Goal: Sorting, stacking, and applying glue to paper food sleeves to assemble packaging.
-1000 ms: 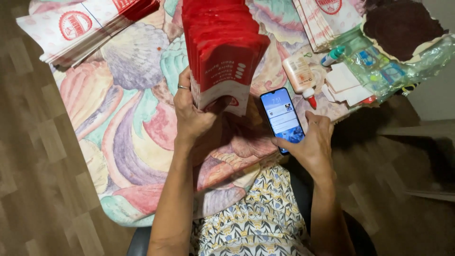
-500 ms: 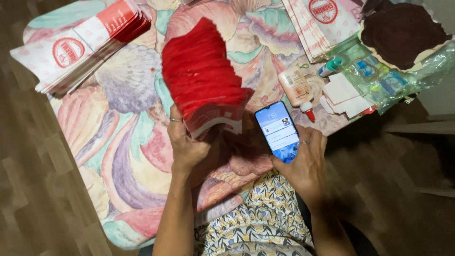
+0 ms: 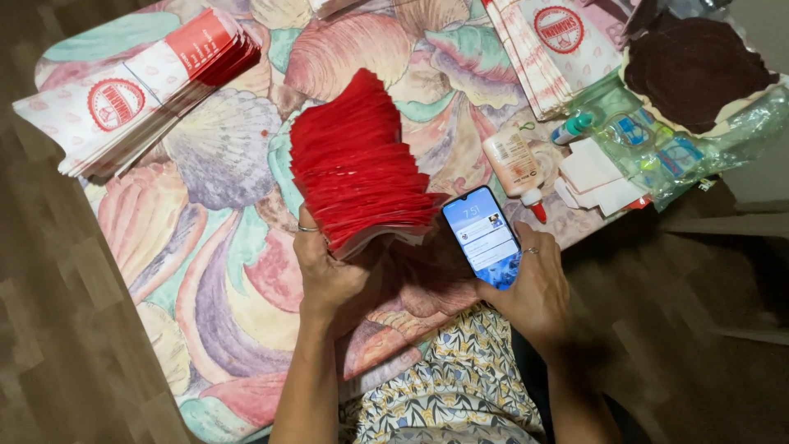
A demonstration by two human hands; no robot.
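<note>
At the centre of the frame the left hand (image 3: 329, 275) grips the near end of a thick fanned stack of red paper sleeves (image 3: 357, 168), thumb and fingers clamped on its lower edge, the stack leaning away over the shell-patterned tablecloth (image 3: 205, 238). The right hand (image 3: 530, 288) holds a smartphone (image 3: 482, 236) with a lit screen just right of the stack, fingers wrapped round its lower end. The work looks paused mid-handling: squaring or setting down the stack would call for both hands, so the phone would have to be put aside. A glue bottle (image 3: 515, 168) lies just beyond the phone, a second pile of printed white-and-red sleeves (image 3: 131, 99) sits at upper left, and a clear plastic bag of supplies (image 3: 657, 152) crowds the right.
</note>
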